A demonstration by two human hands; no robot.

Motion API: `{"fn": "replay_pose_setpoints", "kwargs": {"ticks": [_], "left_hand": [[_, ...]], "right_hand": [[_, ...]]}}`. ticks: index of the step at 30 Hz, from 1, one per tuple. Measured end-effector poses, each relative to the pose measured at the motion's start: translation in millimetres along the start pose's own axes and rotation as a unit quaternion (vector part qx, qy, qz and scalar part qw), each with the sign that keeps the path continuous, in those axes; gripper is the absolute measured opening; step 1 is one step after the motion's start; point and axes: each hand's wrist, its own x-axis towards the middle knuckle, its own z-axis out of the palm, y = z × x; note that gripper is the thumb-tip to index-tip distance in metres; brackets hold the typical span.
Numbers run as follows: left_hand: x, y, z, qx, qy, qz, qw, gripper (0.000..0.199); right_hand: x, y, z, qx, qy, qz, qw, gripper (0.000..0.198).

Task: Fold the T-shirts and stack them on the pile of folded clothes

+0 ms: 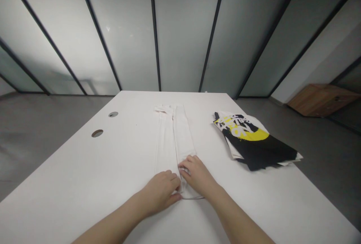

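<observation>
A white garment (166, 138) lies on the white table, folded lengthwise into a long narrow shape with a seam-like gap down its middle. Its far left end has a small rumpled flap. My left hand (165, 189) is closed on the near end of the left panel, fingers curled and thumb at the bottom edge. Against the inner edge of the right panel, my right hand (196, 172) has its fingers bent in a pinch on the cloth. Both hands are close together, and the fingers hide part of the near hem.
A stack of folded clothes (254, 138), printed black, yellow and white on top, rests at the right side of the table (70, 199). Two round holes pierce the tabletop at the left. Frosted glass panels (183, 29) stand behind, and a wooden cabinet (321, 99) is far right.
</observation>
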Motion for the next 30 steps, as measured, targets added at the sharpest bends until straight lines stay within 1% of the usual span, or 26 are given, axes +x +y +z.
{"fn": "replay_pose_setpoints", "kwargs": {"ticks": [4,8,11,16,21,23,26,30], "left_hand": [[-1.6,-1.9,-1.7,0.004,-0.007,0.020,1.000,0.011],[-0.2,-1.6,0.1,0.026,-0.008,0.026,0.999,0.011],[0.5,-1.6,-0.6,0.023,-0.008,0.025,0.999,0.011],[-0.7,-2.8,-4.7,0.006,-0.022,0.030,0.999,0.010],[-1.3,-4.6,-3.8,0.008,-0.019,0.039,0.999,0.009],[-1.3,-4.7,-3.3,0.012,-0.018,0.042,0.999,0.008],[-1.2,-4.1,-3.0,0.018,-0.019,0.047,0.999,0.008],[-1.0,-4.0,-1.1,0.028,-0.017,0.051,0.998,0.010]], "right_hand": [[2.0,0.3,2.6,-0.004,0.004,0.015,1.000,0.020],[5.0,-1.2,3.3,-0.011,-0.004,0.030,0.999,0.032],[8.0,-2.4,1.6,-0.010,-0.009,0.029,1.000,0.040],[17.5,-1.6,-5.2,-0.041,-0.012,-0.016,0.999,0.034],[31.5,3.5,-15.1,-0.069,-0.029,-0.081,0.994,0.021],[35.9,5.3,-18.2,-0.076,-0.036,-0.097,0.992,0.019],[39.8,6.3,-20.5,-0.078,-0.037,-0.097,0.992,0.020],[42.2,6.2,-20.4,-0.067,-0.027,-0.080,0.994,0.020]]}}
